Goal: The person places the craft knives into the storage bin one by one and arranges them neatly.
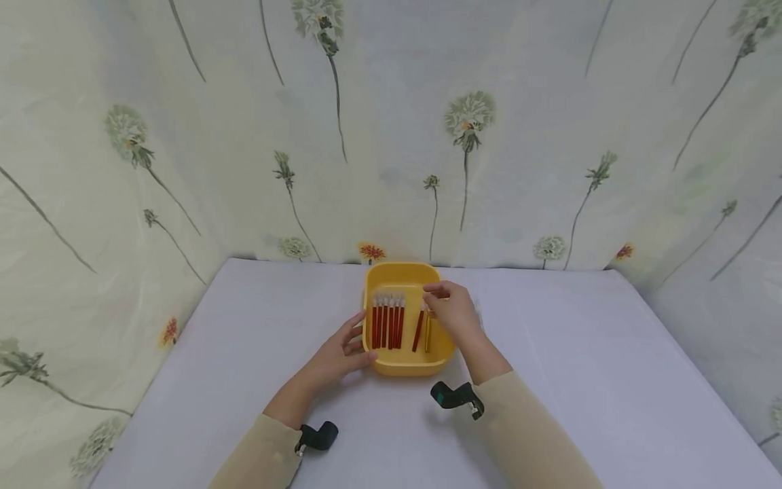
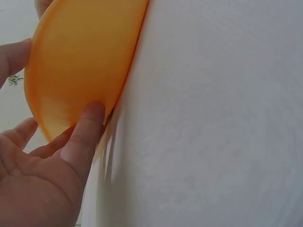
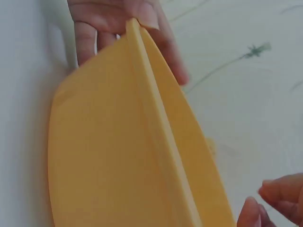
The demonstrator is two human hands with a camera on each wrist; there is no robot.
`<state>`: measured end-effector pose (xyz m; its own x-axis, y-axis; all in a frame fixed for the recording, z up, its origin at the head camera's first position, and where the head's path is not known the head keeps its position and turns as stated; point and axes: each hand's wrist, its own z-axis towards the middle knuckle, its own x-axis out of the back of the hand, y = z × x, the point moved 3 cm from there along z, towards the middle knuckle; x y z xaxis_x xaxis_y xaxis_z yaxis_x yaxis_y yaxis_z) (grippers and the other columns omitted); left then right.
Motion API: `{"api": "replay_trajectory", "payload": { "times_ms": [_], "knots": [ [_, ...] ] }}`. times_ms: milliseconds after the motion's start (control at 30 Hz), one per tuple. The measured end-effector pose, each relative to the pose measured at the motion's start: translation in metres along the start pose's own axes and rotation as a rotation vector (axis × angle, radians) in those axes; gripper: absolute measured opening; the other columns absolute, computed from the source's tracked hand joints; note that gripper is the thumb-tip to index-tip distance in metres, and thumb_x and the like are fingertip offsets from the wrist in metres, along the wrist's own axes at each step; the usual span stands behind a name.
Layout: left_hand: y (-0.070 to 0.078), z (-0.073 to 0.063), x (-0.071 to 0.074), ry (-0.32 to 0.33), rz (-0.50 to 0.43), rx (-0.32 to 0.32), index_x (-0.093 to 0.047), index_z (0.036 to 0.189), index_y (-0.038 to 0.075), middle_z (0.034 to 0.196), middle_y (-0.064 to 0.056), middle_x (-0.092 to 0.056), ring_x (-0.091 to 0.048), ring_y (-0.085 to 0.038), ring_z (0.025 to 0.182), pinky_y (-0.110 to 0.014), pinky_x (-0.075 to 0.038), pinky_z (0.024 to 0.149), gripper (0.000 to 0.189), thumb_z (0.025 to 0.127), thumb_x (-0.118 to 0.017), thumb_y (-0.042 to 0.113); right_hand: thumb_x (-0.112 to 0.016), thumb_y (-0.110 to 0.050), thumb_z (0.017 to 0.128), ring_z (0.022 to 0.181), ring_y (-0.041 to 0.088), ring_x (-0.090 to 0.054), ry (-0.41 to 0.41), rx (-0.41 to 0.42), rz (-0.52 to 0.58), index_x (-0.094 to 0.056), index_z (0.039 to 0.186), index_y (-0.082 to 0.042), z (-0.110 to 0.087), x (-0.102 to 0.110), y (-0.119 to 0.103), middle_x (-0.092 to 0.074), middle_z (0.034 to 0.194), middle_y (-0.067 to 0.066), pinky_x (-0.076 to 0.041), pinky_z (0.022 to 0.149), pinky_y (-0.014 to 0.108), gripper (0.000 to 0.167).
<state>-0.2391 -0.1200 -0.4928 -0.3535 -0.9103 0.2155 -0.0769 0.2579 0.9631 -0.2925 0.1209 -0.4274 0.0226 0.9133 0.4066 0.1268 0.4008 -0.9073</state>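
Observation:
A yellow plastic tray (image 1: 406, 367) stands on the table, holding a row of slim dark-red sticks (image 1: 387, 327) with pale, clear-looking tips. To their right, one red stick (image 1: 418, 331) leans apart beside a golden stick (image 1: 428, 333). My left hand (image 1: 339, 353) grips the tray at its near left corner, thumb over the rim and fingers along the outer wall (image 2: 90, 52). Over the tray's right side is my right hand (image 1: 452, 309), fingertips right at the upper ends of these two sticks. In the right wrist view, its thumb and finger (image 3: 281, 194) are slightly apart, nothing visible between them.
A white cloth covers the table (image 1: 586, 367). Behind and on both sides hangs a curtain (image 1: 391, 136) printed with dandelions. Each forearm carries a small black camera mount near the wrist, the right one (image 1: 458, 396) close to the tray's near right corner.

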Motion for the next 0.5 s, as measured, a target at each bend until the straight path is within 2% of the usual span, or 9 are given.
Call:
{"api": "replay_trajectory", "payload": {
  "times_ms": [200, 500],
  "knots": [
    [0.002, 0.0, 0.0, 0.0, -0.017, 0.005, -0.025, 0.159, 0.033, 0.156, -0.012, -0.038, -0.045, -0.032, 0.138, -0.05, -0.042, 0.109, 0.09, 0.087, -0.08, 0.032, -0.061, -0.02, 0.102, 0.109, 0.032, -0.06, 0.025, -0.041, 0.002, -0.063, 0.129, -0.004, 0.002, 0.024, 0.011, -0.059, 0.123, 0.015, -0.057, 0.089, 0.035, 0.032],
    [0.003, -0.001, 0.0, 0.0, -0.033, 0.003, -0.025, 0.159, 0.032, 0.156, -0.012, -0.038, -0.045, -0.032, 0.138, -0.048, -0.044, 0.108, 0.09, 0.088, -0.079, 0.03, -0.058, -0.028, 0.103, 0.117, 0.034, -0.056, 0.019, -0.068, -0.112, -0.06, 0.132, -0.007, 0.003, 0.053, 0.035, -0.058, 0.128, 0.016, -0.053, 0.097, 0.041, 0.036]
  ]
}}
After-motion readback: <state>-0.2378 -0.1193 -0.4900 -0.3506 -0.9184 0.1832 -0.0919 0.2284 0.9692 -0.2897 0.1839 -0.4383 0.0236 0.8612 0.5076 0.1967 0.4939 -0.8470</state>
